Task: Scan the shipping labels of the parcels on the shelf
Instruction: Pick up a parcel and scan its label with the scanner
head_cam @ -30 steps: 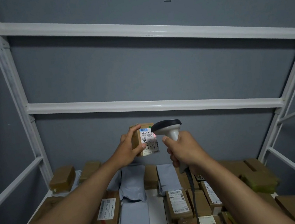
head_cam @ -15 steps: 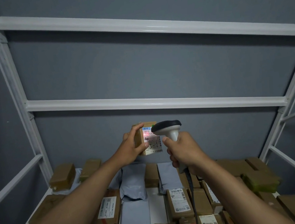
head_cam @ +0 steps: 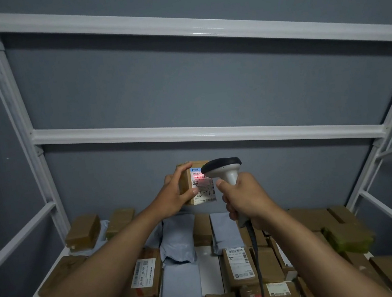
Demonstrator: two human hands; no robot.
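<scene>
Shelf (head_cam: pixel 204 259) deck was packed with parcels (head_cam: pixel 239 268), barely any bare gaps. Air above stayed open up to the crossbeam (head_cam: pixel 188 134); side rails (head_cam: pixel 19 238) fenced both ends.

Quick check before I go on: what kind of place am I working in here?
Probably a parcel depot or courier storeroom. A white metal shelf rack holds many labelled cardboard parcels and grey mailer bags, and the right hand aims a corded barcode scanner at a box.

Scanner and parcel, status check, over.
Left hand grips small box, raised above the shelf. Right hand grips scanner; red beam on its label. Nothing between them.
</scene>
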